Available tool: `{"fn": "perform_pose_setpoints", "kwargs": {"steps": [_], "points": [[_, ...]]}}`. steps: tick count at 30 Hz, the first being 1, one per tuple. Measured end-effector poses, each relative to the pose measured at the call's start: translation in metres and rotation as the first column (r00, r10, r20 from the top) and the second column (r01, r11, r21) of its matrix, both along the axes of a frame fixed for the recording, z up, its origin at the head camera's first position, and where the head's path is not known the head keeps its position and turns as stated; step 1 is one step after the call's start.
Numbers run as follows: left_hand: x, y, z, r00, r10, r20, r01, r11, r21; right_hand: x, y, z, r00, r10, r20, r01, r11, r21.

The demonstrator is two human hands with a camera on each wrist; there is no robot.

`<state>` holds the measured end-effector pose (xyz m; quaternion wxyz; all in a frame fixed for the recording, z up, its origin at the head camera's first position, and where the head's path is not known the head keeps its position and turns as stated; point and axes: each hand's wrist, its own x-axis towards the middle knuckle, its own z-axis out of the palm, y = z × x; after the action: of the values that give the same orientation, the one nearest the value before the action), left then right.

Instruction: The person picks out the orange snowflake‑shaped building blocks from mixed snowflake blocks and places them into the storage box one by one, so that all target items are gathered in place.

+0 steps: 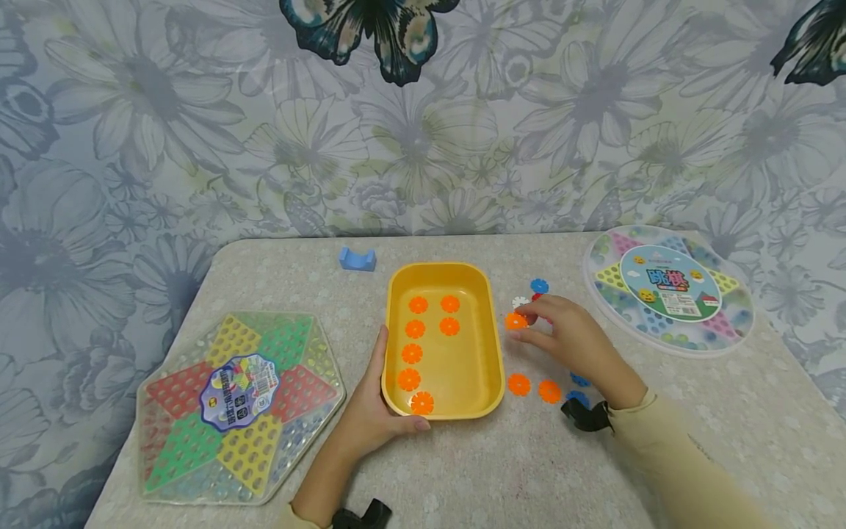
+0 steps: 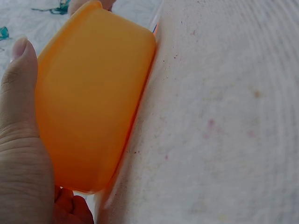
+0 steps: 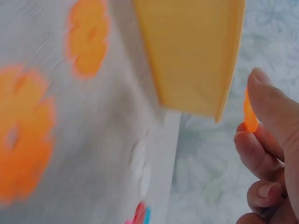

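My left hand [image 1: 370, 408] grips the near left corner of a yellow plastic tray [image 1: 472, 367], its thumb along the near rim and its fingers along the left side. Several orange flower-shaped discs [image 1: 412, 353] lie inside in two columns, the left one longer. Just past the tray's right rim, my right hand [image 1: 571, 338] pinches another orange flower-shaped disc [image 3: 250, 112] between thumb and fingers. On the table beside the tray lie two more orange discs [image 1: 518, 384]. Blue discs [image 1: 577, 398] sit under the right wrist, partly hidden.
A blue disc [image 1: 539, 286], a white disc [image 1: 520, 302] and a partly hidden red one lie beyond the right hand. A hexagonal board-game box [image 1: 307, 433] stands left, a round game box [image 1: 670, 334] at the back right. A small blue plastic piece [image 1: 358, 259] sits near the back edge.
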<state>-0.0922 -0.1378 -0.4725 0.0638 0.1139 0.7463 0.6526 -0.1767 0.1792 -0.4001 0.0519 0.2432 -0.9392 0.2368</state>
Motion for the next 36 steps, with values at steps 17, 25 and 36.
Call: {"fn": "perform_pose_setpoints", "kwargs": {"steps": [17,25,36], "points": [[0.001,0.0,0.004,1.0,0.001,0.009,0.0,0.999,-0.051,-0.009,-0.08,-0.003,0.989,0.128,0.076,-0.134,0.989,0.069],[0.0,0.0,0.003,1.0,0.003,0.009,-0.003,0.998,-0.063,-0.014,-0.098,-0.005,0.987,0.144,0.076,-0.157,0.962,0.222],[0.001,0.0,0.004,1.0,0.005,0.017,-0.003,0.998,-0.06,-0.014,-0.102,-0.012,0.991,0.118,0.069,-0.135,0.936,0.324]]}}
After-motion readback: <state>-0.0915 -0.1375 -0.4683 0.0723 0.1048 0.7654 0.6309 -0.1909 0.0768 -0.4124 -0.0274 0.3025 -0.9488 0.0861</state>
